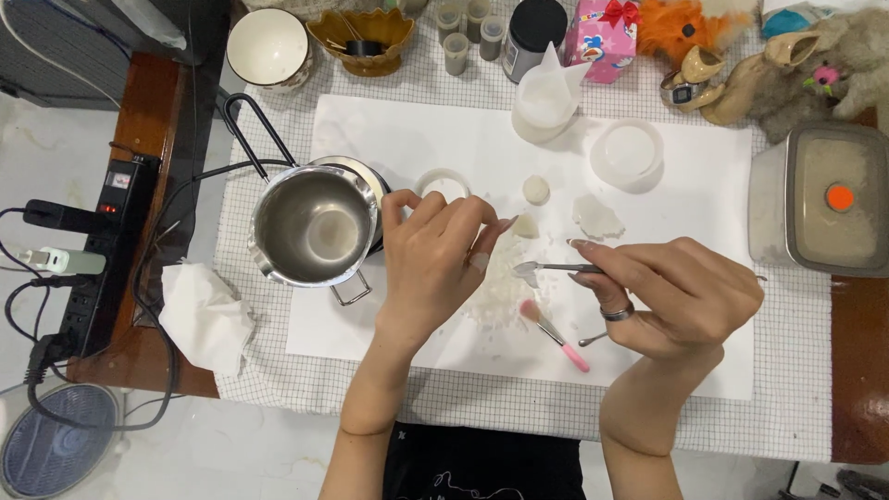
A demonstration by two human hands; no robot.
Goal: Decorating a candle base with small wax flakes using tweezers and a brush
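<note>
My left hand point(435, 264) hovers over a white sheet point(694, 278), fingers curled and pinched together with nothing visible between them. It is just right of a steel pot point(315, 227) and below a small white round cup point(443, 183). My right hand point(671, 296), a ring on one finger, grips a thin metal spatula point(546, 268) whose tip points left to my left fingertips. Under both lies a pile of white flakes point(500, 296). A pink-handled brush point(556, 335) rests on the sheet beside it. Small white lumps point(535, 189) point(597, 218) lie further back.
Two translucent moulds point(546, 97) point(628, 153) stand at the back of the sheet. A lidded grey container point(824, 199) is at the right. A crumpled tissue point(204, 315), a power strip point(93, 268) with cables and a fan point(56, 454) are on the left. Bowls, jars and plush toys line the far edge.
</note>
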